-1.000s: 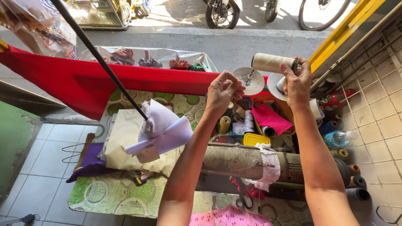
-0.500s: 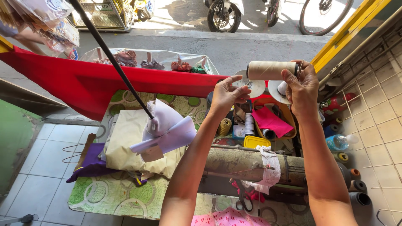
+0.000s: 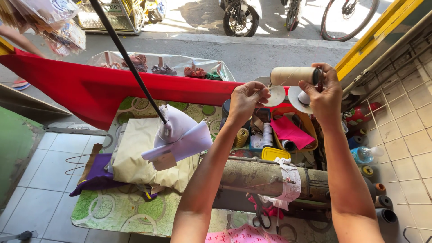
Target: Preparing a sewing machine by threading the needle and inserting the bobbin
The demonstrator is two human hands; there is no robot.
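My right hand [image 3: 325, 94] grips the end of a beige thread cone [image 3: 293, 76], holding it sideways up in front of me. My left hand [image 3: 246, 98] is raised beside it with fingertips pinched together on a thin strand of thread near the cone's left end. Both forearms reach up over a worn sewing machine [image 3: 270, 176] with a strip of white cloth [image 3: 290, 182] tied to its arm. Below the hands sits an orange tray [image 3: 310, 128] holding pink fabric [image 3: 291, 132].
A black pole [image 3: 126, 58] slants down to a paper-wrapped lamp [image 3: 177, 135]. Beige paper [image 3: 139, 155] and purple cloth [image 3: 96, 173] lie on the green patterned table. Red cloth [image 3: 90, 87] hangs behind. Thread spools [image 3: 375, 189] line the tiled right side. Scissors [image 3: 261, 218] lie near me.
Both hands have risen a little and the cone sits higher in view. The left hand has moved closer to the cone's end, fingers pinching the thread.
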